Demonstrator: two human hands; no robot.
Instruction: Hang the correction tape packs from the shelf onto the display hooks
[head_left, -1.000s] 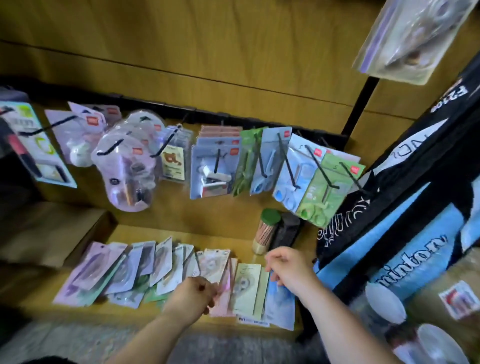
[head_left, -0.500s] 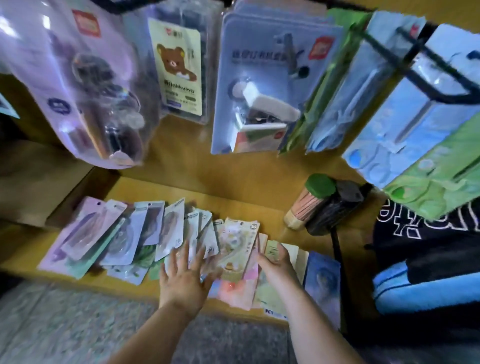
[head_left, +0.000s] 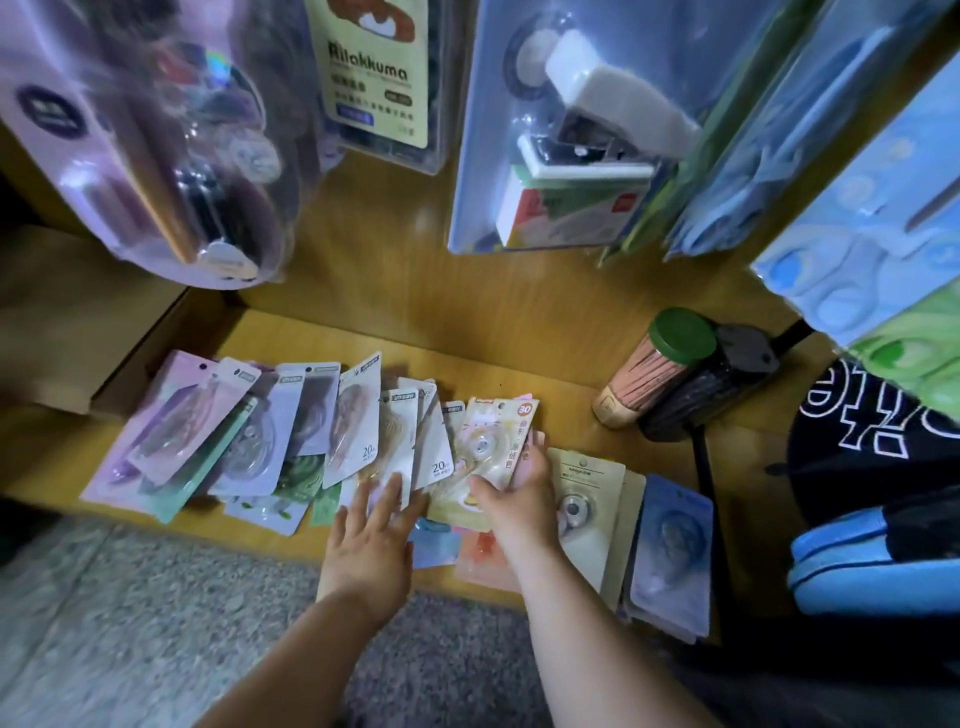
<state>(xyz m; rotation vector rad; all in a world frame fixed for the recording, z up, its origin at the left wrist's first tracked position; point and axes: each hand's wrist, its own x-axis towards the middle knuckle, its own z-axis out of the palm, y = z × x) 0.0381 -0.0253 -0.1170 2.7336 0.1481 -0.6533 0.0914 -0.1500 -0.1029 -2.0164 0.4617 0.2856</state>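
i am at the very start, by my reckoning. the correction tape packs lie fanned across the wooden shelf, overlapping one another from the pink one at the left to the blue pack at the right, and none that i can see has gone up. my right hand grasps a cream-yellow pack marked 30, thumb on its face; its top end seems raised a little off the pile. my left hand lies flat with straight fingers on the packs just beside it, holding nothing. above hang other goods, a stapler pack among them. the hooks themselves are out of view, so i cannot tell which is free. nearly all of it is left to do, pack by pack.
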